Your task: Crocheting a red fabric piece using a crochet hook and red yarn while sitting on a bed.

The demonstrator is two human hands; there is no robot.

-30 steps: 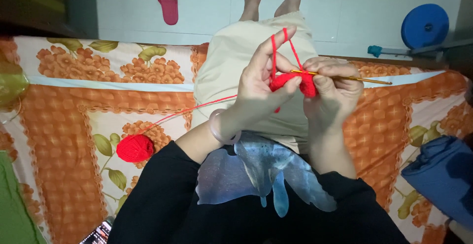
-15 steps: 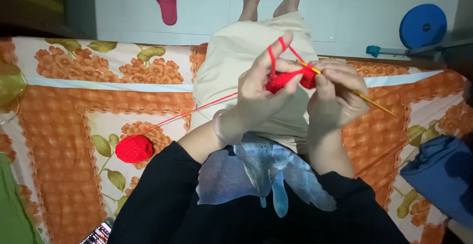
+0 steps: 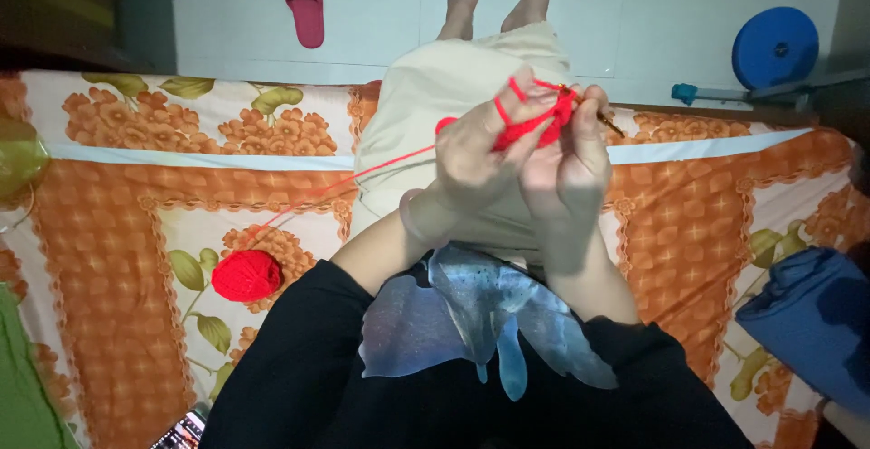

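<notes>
1. Crochet work in hand: a small red crocheted piece point(image 3: 535, 127) sits between both hands, raised above the lap. Judged from its size, only a few rows are made; most of the work looks left to do.
2. Yarn supply: the red yarn ball point(image 3: 246, 275) lies on the floral bedsheet point(image 3: 136, 195), well apart from the hands and nearly full, which fits an early stage. A red strand point(image 3: 362, 175) runs taut from the ball up to the left hand.
3. Left hand point(image 3: 476, 154): fingers partly curled, not clenched. Yarn loops over a raised finger point(image 3: 518, 86) as tension, while the other fingers pinch the edge of the piece.
4. Right hand point(image 3: 571, 164): fingers closed around a crochet hook point(image 3: 605, 120), whose shaft shows past the knuckles toward the right. The hook's tip is hidden in the red stitches; I cannot tell whether a loop is on it.
5. Surroundings: cream trousers point(image 3: 435, 96) under the hands, a pale bracelet point(image 3: 415, 221) on the left wrist, a pink slipper point(image 3: 304, 0) on the floor, a blue disc point(image 3: 775, 48) at upper right.
</notes>
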